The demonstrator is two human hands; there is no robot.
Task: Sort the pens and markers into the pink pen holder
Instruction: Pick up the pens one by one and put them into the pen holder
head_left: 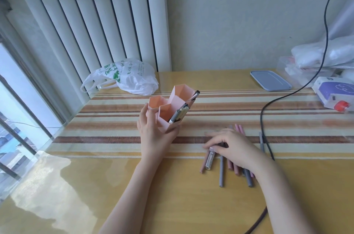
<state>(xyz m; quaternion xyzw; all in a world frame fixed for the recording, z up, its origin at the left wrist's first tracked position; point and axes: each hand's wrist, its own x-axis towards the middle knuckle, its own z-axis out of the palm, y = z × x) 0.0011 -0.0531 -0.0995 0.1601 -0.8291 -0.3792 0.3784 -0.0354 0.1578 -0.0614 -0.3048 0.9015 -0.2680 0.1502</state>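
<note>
The pink pen holder (173,97), made of hexagonal cells, is tilted toward me, with my left hand (153,132) gripping its lower part. Several pens (180,114) stick out of its right-hand cells. My right hand (229,147) rests palm down on a pile of pink and grey pens and markers (221,170) lying on the table, its fingers curled over a clear-bodied pen (209,161). I cannot tell if that pen is lifted. One grey pen (261,141) lies apart to the right.
A black cable (266,115) runs down from the upper right past the pens. A white plastic bag (132,78) sits behind the holder. A blue lid (270,80), a tissue pack (335,92) and plastic-wrapped items (314,57) occupy the back right. A window is at left.
</note>
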